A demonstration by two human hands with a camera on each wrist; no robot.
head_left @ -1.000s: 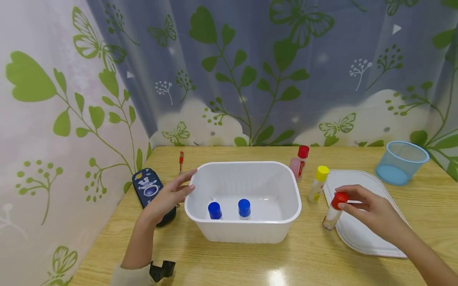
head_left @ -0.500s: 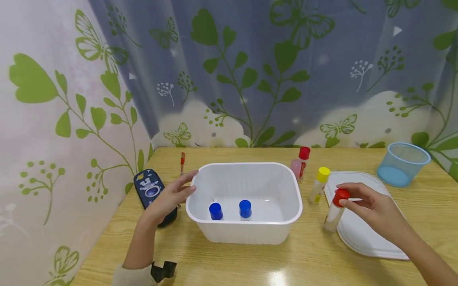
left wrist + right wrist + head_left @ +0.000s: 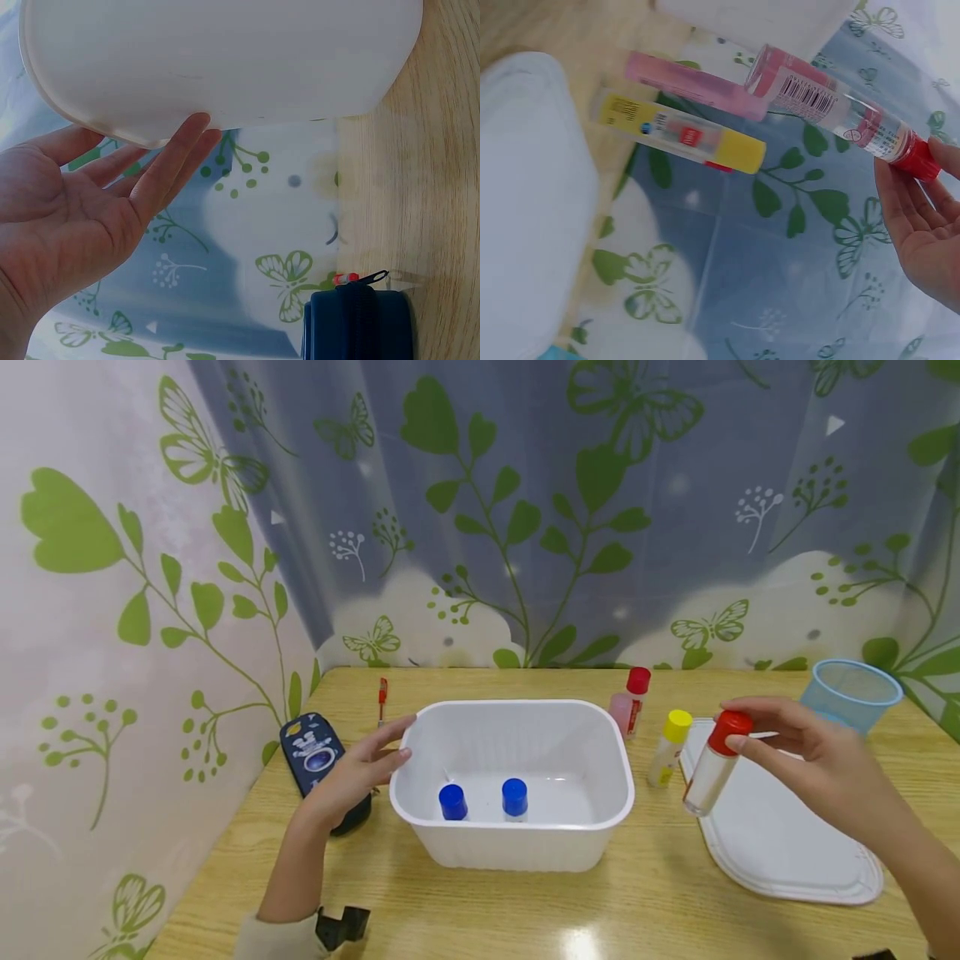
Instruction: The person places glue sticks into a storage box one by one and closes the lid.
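While the right hand (image 3: pixel 832 764) pinches the red cap (image 3: pixel 731 732) between thumb and fingers, the bottle (image 3: pixel 709 781) hangs tilted at the right of the frame, near the yellow tube (image 3: pixel 670 750). Since the cap seems to bear the weight, a firm, even pinch suits it best. The left hand (image 3: pixel 356 778), fingers apart, touches the left side of the white tub (image 3: pixel 517 849) at lower centre; light pressure there should steady it without tipping.
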